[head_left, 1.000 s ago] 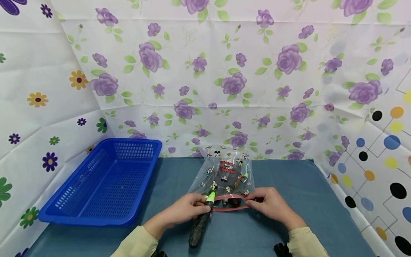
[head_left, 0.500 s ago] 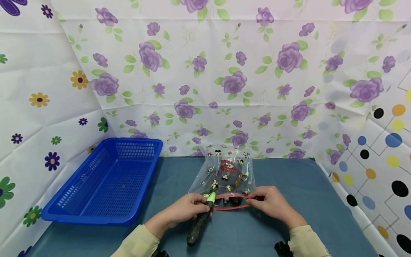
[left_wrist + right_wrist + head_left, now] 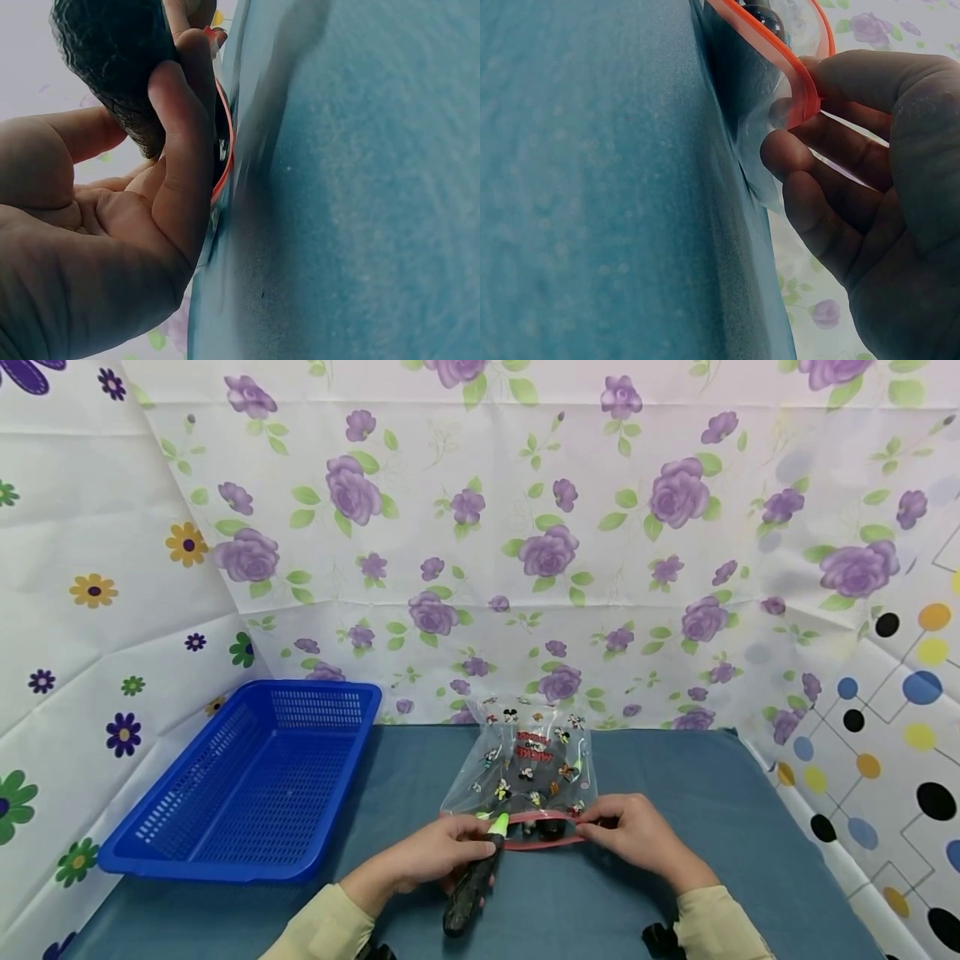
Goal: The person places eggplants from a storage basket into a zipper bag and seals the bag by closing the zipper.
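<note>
In my left hand [image 3: 423, 857] I hold a long, dark, wrinkled, vegetable-like thing [image 3: 467, 893] with a bright green tip, between thumb and fingers. Its tip points at the mouth of a clear zip bag [image 3: 480, 781] printed with cartoon figures, and its dark end tilts down toward me. My right hand [image 3: 637, 835] pinches the right end of the bag's red zip edge [image 3: 776, 52]. The mouth gapes, and dark things [image 3: 552, 829] show inside. In the left wrist view, curled fingers [image 3: 184, 150] lie along the dark wrinkled body [image 3: 116, 56]. Whether the left fingers also touch the bag is hidden.
A blue perforated plastic basket [image 3: 300, 868] stands at the left of the table. Blue-green cloth [image 3: 720, 827] covers the tabletop. Flowered sheets [image 3: 465, 560] rise behind and at the left, and a dotted one [image 3: 892, 760] at the right.
The dark thing in my left hand has shifted slightly right, its green tip now nearer the bag's opening. My right hand keeps its pinch on the bag's edge.
</note>
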`<action>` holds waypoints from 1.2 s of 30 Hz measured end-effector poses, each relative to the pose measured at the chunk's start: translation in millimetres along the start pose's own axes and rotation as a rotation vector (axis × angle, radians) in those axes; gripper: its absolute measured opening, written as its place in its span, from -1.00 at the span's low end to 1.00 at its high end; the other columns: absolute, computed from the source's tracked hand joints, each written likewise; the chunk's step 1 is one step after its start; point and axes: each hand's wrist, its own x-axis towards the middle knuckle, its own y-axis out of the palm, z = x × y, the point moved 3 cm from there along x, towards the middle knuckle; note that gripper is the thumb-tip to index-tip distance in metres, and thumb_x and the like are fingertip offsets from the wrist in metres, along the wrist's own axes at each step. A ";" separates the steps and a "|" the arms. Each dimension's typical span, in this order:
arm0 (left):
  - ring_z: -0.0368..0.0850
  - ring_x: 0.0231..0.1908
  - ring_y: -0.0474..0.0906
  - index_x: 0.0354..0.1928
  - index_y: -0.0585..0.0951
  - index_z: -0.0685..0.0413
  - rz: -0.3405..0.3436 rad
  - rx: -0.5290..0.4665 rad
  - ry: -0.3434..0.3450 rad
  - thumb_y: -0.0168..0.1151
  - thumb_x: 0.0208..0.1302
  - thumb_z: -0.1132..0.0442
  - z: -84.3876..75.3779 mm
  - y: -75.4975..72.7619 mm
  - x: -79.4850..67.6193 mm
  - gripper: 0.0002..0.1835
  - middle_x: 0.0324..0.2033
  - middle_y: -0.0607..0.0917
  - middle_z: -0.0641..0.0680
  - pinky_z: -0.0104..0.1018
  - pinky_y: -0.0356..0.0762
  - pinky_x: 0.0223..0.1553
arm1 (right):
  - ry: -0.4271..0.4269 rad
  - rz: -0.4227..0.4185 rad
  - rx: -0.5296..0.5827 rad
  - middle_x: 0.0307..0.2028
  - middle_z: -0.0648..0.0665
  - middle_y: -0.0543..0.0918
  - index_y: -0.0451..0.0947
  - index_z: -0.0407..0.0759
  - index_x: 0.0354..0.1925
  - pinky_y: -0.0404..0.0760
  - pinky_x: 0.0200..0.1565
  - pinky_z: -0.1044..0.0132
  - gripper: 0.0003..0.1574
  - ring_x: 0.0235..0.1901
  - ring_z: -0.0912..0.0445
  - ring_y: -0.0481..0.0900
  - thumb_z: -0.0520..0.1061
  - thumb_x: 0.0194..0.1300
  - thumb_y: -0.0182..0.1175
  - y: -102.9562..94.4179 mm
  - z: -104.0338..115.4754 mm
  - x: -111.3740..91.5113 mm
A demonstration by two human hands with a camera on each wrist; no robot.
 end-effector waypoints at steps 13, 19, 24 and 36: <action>0.06 -0.28 0.74 0.37 0.47 0.10 -0.007 0.031 -0.036 0.14 0.55 0.04 3.5 1.2 2.3 -0.52 0.00 0.71 0.25 -0.24 0.66 -0.54 | 0.000 -0.005 -0.011 -0.39 0.23 0.71 0.81 0.20 -0.24 0.58 -0.52 0.26 -0.95 -0.54 0.21 0.59 0.01 0.31 0.43 0.0 -0.4 -0.2; 0.03 -0.21 0.72 0.10 0.57 0.27 -0.019 0.031 -0.040 0.10 0.57 0.10 3.1 3.0 3.3 -0.64 0.49 0.25 0.11 -0.22 0.66 -0.44 | 0.005 -0.005 -0.016 -0.38 0.24 0.71 0.81 0.22 -0.25 0.59 -0.51 0.26 -0.96 -0.53 0.21 0.60 0.03 0.31 0.43 0.1 0.4 -0.3; 0.02 -0.21 0.71 0.07 0.58 0.31 -0.027 0.014 -0.049 0.11 0.53 0.18 3.0 3.6 3.3 -0.69 0.49 0.23 0.09 -0.22 0.66 -0.42 | 0.003 -0.002 -0.014 -0.38 0.24 0.72 0.81 0.22 -0.25 0.59 -0.51 0.26 -0.95 -0.53 0.21 0.60 0.04 0.31 0.43 0.3 1.0 0.3; -0.03 -0.23 0.66 0.21 0.53 0.25 0.049 0.040 -0.097 0.19 0.35 0.25 6.7 4.9 1.4 -0.57 -0.11 0.74 0.21 -0.23 0.61 -0.41 | -0.005 -0.002 -0.008 -0.39 0.23 0.72 0.81 0.19 -0.24 0.58 -0.52 0.26 -0.95 -0.54 0.20 0.59 0.03 0.31 0.43 0.4 1.0 0.1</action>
